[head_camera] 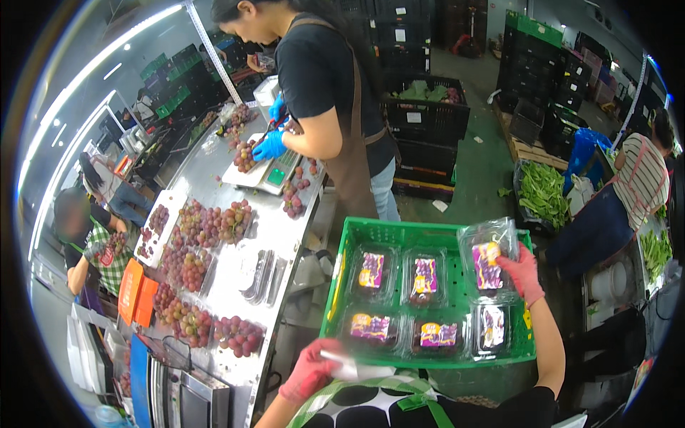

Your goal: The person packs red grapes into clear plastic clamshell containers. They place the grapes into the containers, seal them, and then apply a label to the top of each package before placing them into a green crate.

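My right hand (522,273), in a pink glove, grips a clear plastic clamshell box (487,257) with a purple and yellow label, over the back right of a green plastic crate (428,362). Several labelled clamshell boxes (425,275) stand in the crate in two rows, dark fruit showing dimly through some. My left hand (316,369), also pink-gloved, is at the crate's near left corner, its fingers closed on a white sheet (353,368), which is partly blurred.
On the metal table (289,224) to the left are grape bunches (230,222), empty clear trays (259,275) and a scale (267,174). A co-worker in blue gloves handles grapes there. Stacked black crates (423,117) stand beyond; leafy greens (543,192) lie at the right.
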### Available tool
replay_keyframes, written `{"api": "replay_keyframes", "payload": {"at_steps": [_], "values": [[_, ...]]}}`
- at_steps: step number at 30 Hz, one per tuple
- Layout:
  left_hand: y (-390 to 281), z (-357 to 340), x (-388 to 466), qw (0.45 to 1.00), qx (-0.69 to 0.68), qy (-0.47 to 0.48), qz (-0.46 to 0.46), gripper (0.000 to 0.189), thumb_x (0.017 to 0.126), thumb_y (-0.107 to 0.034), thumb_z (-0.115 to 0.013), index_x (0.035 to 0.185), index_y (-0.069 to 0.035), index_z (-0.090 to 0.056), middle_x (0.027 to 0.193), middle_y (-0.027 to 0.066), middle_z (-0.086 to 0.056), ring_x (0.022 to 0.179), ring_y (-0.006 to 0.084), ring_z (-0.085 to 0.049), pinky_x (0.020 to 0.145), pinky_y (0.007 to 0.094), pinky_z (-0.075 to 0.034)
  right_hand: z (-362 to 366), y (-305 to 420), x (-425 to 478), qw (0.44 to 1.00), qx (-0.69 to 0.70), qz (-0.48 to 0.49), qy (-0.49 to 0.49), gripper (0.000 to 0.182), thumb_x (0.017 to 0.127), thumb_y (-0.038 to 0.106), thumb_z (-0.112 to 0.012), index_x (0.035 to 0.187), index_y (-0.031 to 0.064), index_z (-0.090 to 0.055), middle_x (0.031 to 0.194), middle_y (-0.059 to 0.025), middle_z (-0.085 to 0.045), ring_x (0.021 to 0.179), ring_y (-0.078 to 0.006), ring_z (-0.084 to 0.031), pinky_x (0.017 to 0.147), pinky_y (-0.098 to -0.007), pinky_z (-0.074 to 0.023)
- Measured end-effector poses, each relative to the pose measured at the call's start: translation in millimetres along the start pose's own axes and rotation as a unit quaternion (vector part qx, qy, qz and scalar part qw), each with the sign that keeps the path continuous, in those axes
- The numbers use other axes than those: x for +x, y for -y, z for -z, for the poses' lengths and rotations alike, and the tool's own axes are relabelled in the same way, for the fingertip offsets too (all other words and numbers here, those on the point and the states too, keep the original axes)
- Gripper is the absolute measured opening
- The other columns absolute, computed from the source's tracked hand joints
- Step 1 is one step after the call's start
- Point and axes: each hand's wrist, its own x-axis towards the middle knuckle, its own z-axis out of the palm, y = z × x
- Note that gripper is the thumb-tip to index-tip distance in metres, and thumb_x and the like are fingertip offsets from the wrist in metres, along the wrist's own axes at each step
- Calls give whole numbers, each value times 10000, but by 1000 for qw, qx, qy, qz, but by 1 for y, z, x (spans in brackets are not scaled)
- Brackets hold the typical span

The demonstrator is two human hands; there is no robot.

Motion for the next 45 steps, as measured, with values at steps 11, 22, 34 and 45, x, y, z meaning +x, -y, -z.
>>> {"api": "replay_keyframes", "payload": {"at_steps": [11,22,34,45], "values": [[-60,-15,48,986,151,50,-49,176,825,-145,-606,849,29,-622,749,8,-622,658,44,-535,601,198,-422,-191,65,-151,687,676,-198,176,678,883,438,-432,1341,-25,-242,1256,-254,-420,1053,-358,-527,842,-469,-493],[-60,-34,44,973,165,162,19,193,797,-140,-653,867,38,-630,761,33,-636,672,68,-565,626,207,-444,-236,63,-179,907,351,-180,149,466,889,343,-486,1221,18,-445,1081,-144,-557,965,-249,-559,833,-390,-491],[-14,-26,77,928,344,142,-23,346,830,-333,-620,808,12,-633,671,2,-596,588,48,-479,525,223,-387,-200,19,-163,674,687,-192,194,454,891,334,-493,1237,47,-435,1086,-114,-559,961,-215,-560,810,-352,-497],[16,-29,104,820,548,159,-46,394,888,-341,-476,908,26,-619,779,108,-630,762,165,-584,711,295,-450,-155,-25,-147,711,691,-128,-13,558,879,507,-406,1286,126,-404,1177,-98,-528,966,-233,-560,770,-348,-492]]}}
